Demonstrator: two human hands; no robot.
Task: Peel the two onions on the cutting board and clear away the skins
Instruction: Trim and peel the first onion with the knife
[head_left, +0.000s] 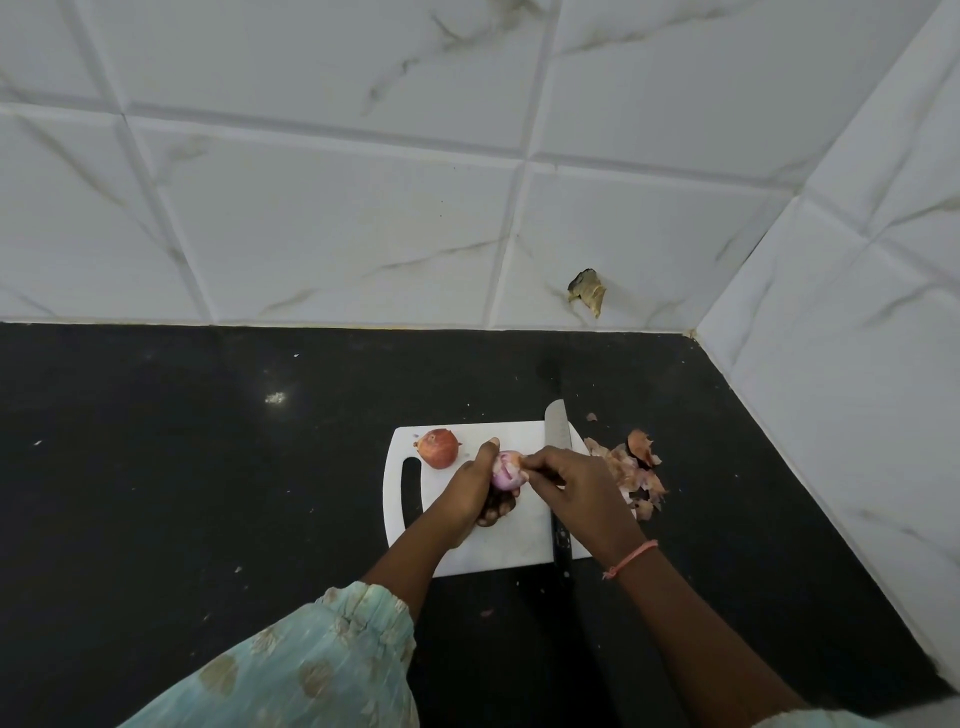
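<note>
A white cutting board lies on the black counter. My left hand grips a partly peeled pale purple onion above the board's middle. My right hand pinches a bit of skin at the onion's top right side. A second onion, still in its reddish-brown skin, rests on the board's far left corner. Loose onion skins are heaped on the counter just right of the board.
A knife lies along the board's right edge, blade pointing away, black handle toward me, partly under my right hand. Tiled walls close off the back and the right side. A dark counter stretches to the left. A damaged spot marks the back wall.
</note>
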